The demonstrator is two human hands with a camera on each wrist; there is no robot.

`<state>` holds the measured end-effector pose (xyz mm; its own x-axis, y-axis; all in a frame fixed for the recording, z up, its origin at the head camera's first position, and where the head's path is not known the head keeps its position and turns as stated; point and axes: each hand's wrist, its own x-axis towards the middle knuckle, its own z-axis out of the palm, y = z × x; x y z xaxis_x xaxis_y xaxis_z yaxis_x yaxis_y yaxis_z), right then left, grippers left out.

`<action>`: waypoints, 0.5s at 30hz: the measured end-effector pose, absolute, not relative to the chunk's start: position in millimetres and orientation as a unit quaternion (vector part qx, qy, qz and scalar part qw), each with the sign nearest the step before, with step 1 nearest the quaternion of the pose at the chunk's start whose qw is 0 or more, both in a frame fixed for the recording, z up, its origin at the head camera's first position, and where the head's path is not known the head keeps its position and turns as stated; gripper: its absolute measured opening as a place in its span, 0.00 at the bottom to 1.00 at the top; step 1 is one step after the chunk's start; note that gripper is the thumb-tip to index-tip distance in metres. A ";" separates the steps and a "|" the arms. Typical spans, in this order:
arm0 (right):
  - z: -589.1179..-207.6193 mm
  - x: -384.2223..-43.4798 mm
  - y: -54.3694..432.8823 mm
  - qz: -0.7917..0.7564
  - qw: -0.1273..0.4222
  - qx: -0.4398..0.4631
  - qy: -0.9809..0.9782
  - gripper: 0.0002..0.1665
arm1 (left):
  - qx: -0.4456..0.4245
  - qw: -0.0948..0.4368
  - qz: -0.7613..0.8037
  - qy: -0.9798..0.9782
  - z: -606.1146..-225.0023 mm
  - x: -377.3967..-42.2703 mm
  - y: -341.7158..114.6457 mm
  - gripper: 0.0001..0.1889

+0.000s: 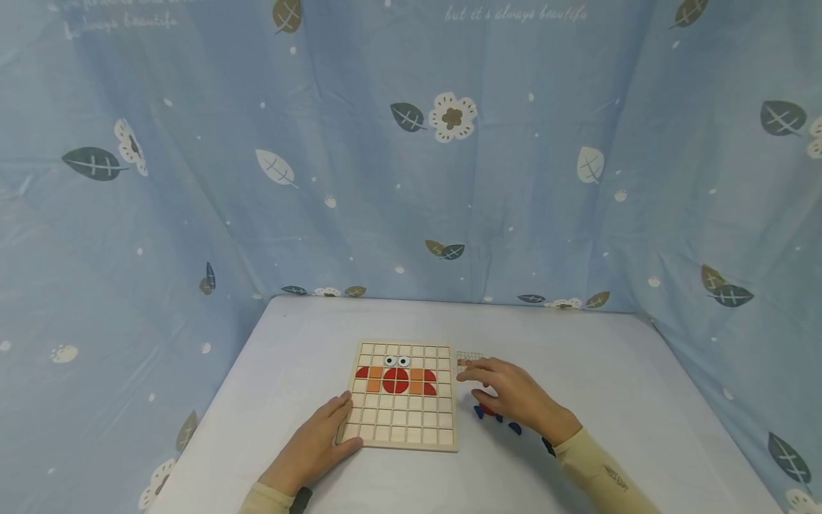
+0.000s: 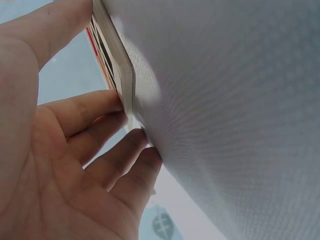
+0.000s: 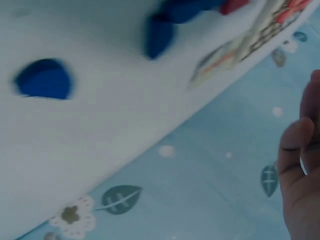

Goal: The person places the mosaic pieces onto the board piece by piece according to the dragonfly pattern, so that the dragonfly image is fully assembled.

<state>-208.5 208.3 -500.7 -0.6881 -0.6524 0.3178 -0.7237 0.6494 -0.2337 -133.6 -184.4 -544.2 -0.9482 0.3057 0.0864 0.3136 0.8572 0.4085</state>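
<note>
My left hand (image 1: 316,440) grips the near-left corner of a wooden grid board (image 1: 399,435), thumb at the near edge and fingers along the left side. Close up in the left wrist view, fingertips touch the board's edge (image 2: 126,82). Red and orange pieces (image 1: 395,381) and two eye pieces (image 1: 397,361) lie in its cells. To the right of the board, my right hand (image 1: 510,389) hovers with loosely bent fingers and no piece visible in them. Beneath and beside it lie blue pieces (image 1: 515,428) and a red piece (image 1: 487,410), partly covered by the hand.
A small card with a printed grid picture (image 1: 469,356) lies right of the board, partly behind the right hand. The white table (image 1: 308,335) is bordered at the back and sides by a blue patterned curtain (image 1: 359,178).
</note>
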 end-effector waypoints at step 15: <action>-518.4 -198.0 228.7 0.140 -0.015 0.332 -0.933 0.17 | -0.163 0.005 -0.218 -0.962 -541.8 -133.1 -184.1 0.40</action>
